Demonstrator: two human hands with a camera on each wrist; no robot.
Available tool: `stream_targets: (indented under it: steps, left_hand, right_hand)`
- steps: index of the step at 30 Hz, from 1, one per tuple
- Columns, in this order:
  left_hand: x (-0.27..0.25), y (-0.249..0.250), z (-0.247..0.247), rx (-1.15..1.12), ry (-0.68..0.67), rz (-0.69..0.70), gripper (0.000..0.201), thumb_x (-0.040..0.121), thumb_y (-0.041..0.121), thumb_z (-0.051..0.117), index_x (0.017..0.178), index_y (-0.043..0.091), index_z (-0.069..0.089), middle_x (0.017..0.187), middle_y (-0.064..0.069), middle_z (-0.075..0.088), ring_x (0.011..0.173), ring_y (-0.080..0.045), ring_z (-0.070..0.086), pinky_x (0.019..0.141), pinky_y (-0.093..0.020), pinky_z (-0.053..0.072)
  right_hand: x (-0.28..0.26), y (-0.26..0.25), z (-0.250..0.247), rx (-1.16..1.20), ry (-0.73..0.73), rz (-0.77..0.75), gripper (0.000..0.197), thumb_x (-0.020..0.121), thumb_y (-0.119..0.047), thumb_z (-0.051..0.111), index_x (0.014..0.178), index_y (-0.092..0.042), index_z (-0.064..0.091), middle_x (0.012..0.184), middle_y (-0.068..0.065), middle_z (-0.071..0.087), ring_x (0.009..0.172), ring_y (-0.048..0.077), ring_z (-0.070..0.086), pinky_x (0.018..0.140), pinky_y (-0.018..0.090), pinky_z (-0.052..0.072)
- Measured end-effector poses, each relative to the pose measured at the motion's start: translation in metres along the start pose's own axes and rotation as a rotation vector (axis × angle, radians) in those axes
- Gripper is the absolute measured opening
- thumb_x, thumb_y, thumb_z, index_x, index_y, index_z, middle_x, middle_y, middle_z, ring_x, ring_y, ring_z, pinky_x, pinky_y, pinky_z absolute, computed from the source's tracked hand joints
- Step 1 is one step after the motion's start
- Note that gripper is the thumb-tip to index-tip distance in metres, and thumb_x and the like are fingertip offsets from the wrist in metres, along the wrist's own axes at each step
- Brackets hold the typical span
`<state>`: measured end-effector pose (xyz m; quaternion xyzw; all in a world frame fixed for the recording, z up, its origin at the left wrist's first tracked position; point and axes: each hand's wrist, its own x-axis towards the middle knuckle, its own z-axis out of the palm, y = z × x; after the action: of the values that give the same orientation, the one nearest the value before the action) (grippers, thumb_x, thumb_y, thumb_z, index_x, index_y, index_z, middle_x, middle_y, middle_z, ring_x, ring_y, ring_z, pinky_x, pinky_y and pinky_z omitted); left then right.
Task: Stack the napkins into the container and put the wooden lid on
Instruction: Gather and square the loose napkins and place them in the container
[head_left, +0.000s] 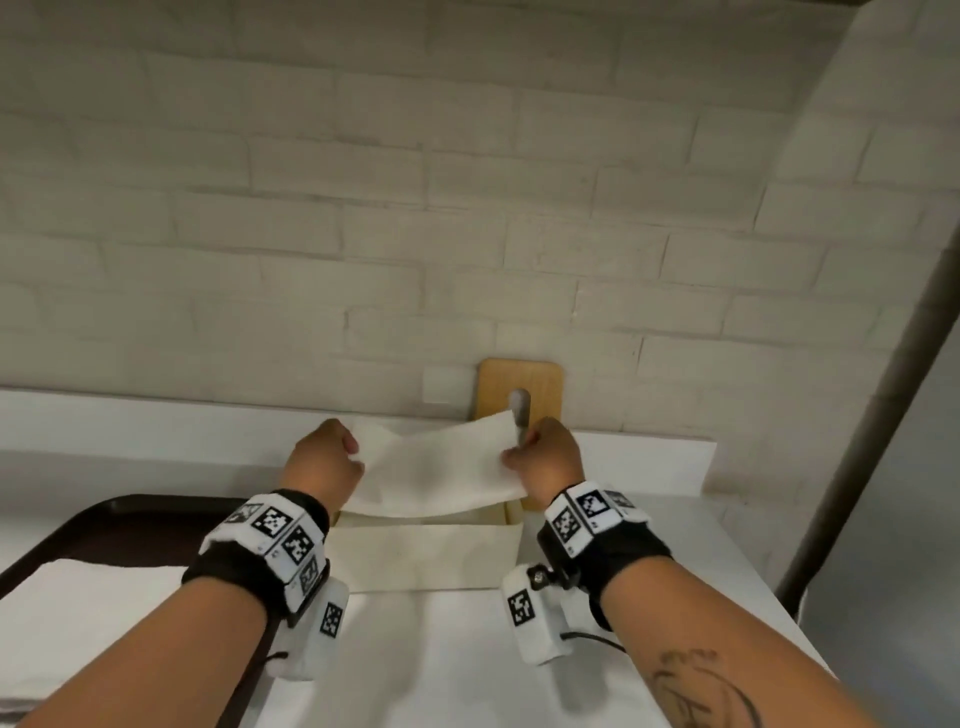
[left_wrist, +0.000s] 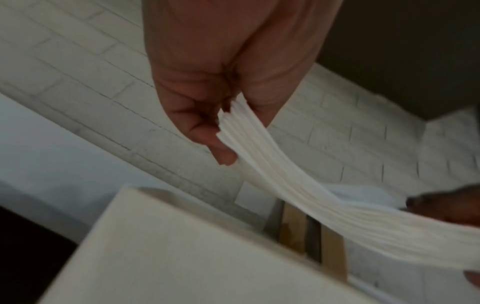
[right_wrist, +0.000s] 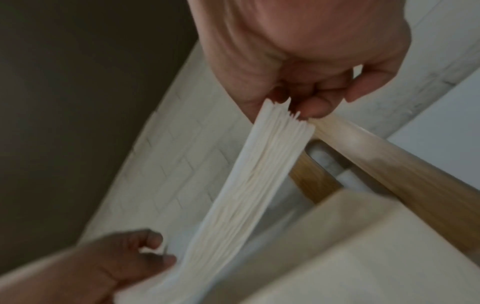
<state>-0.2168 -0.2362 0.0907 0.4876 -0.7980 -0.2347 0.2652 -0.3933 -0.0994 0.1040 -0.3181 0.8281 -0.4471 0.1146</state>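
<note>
Both hands hold a sagging stack of white napkins (head_left: 434, 465) just above the cream rectangular container (head_left: 426, 558). My left hand (head_left: 324, 465) pinches the stack's left end (left_wrist: 233, 131) between thumb and fingers. My right hand (head_left: 543, 460) pinches the right end (right_wrist: 280, 125). The wooden lid (head_left: 519, 384) with a grey knob (head_left: 519, 410) leans upright against the brick wall behind the container. It also shows as the wooden lid (right_wrist: 405, 170) in the right wrist view.
A dark tray (head_left: 119, 514) at the left carries another pile of white napkins (head_left: 78, 623). A white cloth covers the table (head_left: 447, 660). A dark metal pole (head_left: 872, 410) slants up at the right, past the table's right edge.
</note>
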Motion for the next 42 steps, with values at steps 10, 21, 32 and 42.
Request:
stream_targets:
  steps: [10,21,32,42]
  left_hand:
    - [0.011,-0.016,0.041,0.635,-0.268,0.061,0.030,0.093,0.012,0.042,0.119,0.010,0.056,0.124,-0.006,0.060,0.115,-0.021,0.057,0.095,-0.027,0.044]
    - [-0.004,0.014,0.053,0.518,-0.389,0.231,0.038,0.095,0.027,0.043,0.129,0.012,0.051,0.132,-0.007,0.056,0.119,-0.022,0.054,0.097,-0.026,0.039]
    - [0.012,0.010,0.056,0.530,-0.611,-0.044,0.040,0.085,0.033,0.057,0.118,0.010,0.057,0.122,-0.008,0.060,0.103,-0.023,0.057,0.083,-0.027,0.043]
    - [0.000,0.008,0.054,0.470,-0.409,-0.006,0.037,0.091,0.026,0.043,0.119,0.006,0.057,0.126,-0.010,0.058,0.114,-0.025,0.055,0.085,-0.027,0.042]
  right_hand:
    - [-0.001,0.020,0.040,-0.684,-0.182,-0.054,0.037,0.085,-0.015,0.047,0.122,-0.019,0.047,0.117,0.003,0.063,0.114,0.025,0.056,0.099,0.040,0.033]
    - [-0.009,-0.016,0.087,-0.569,-0.469,-0.328,0.033,0.091,-0.012,0.049,0.121,-0.004,0.060,0.126,0.016,0.060,0.115,0.032,0.057,0.099,0.040,0.045]
    - [0.018,0.008,0.090,-0.959,-0.616,-0.241,0.053,0.091,-0.028,0.054,0.141,-0.016,0.041,0.146,0.007,0.044,0.128,0.027,0.047,0.103,0.043,0.043]
    - [0.001,-0.006,0.055,-0.978,-0.566,-0.204,0.056,0.096,-0.014,0.046,0.147,-0.006,0.022,0.154,0.012,0.025,0.139,0.030,0.033,0.111,0.038,0.030]
